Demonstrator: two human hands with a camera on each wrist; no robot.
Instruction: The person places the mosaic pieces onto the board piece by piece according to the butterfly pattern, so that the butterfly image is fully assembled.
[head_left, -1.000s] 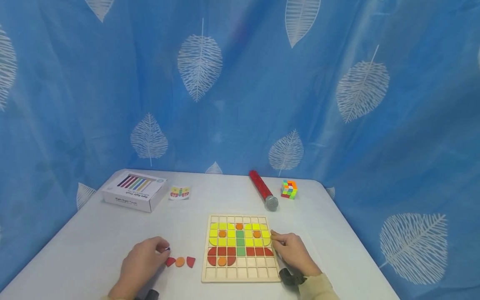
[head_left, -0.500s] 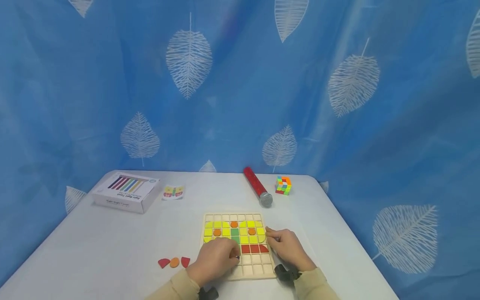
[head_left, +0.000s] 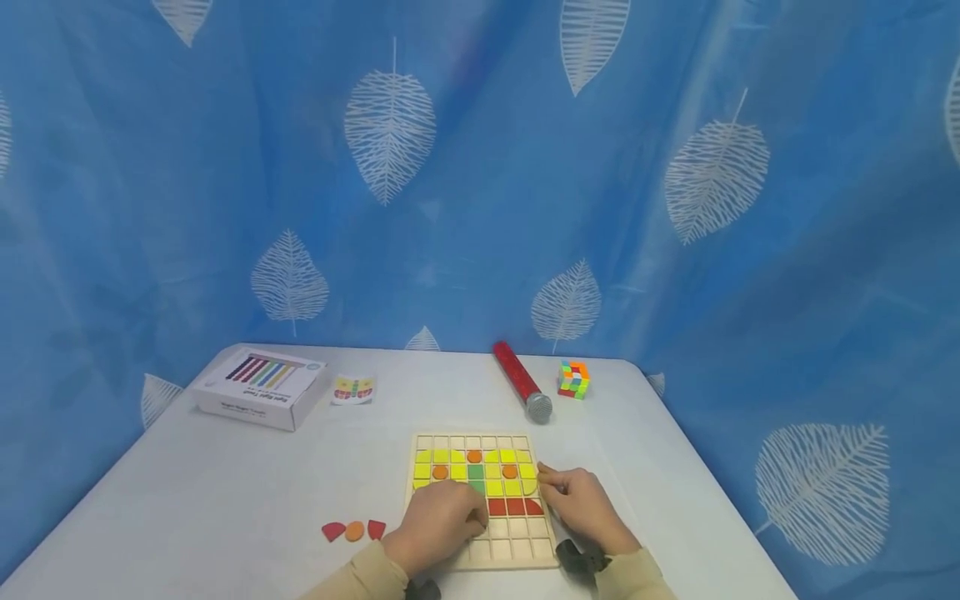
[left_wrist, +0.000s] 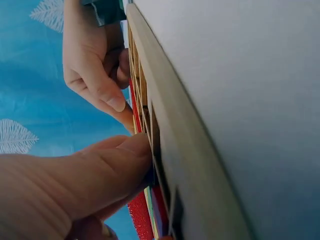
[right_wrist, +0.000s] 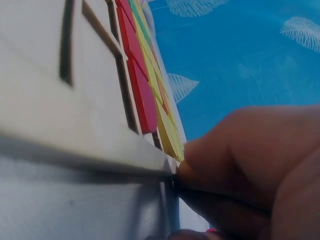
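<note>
A wooden grid board (head_left: 521, 550) lies on the table, carrying yellow, green, red and orange flat pieces. My left hand (head_left: 442, 521) is over its lower middle and hides several cells. In the left wrist view, the thumb and fingers pinch a small dark blue piece (left_wrist: 150, 175), mostly hidden, right at the board's cells. My right hand (head_left: 585, 507) grips the board's right edge, fingertips beside a yellow rounded piece (right_wrist: 169, 137). Left of the board lie an orange disc (head_left: 355, 531) and two red wedge pieces, one red wedge (head_left: 333, 531) on each side of it.
A white box (head_left: 258, 390) stands at the back left, with a small picture card (head_left: 352, 391) beside it. Behind the board lie a red microphone (head_left: 521, 377) and a colourful puzzle cube (head_left: 573, 380). A blue leaf-patterned curtain (head_left: 480, 208) hangs behind the table.
My left hand has moved right from beside the loose pieces to the board, bringing the dark blue piece along. My right hand keeps its grip on the board's edge.
</note>
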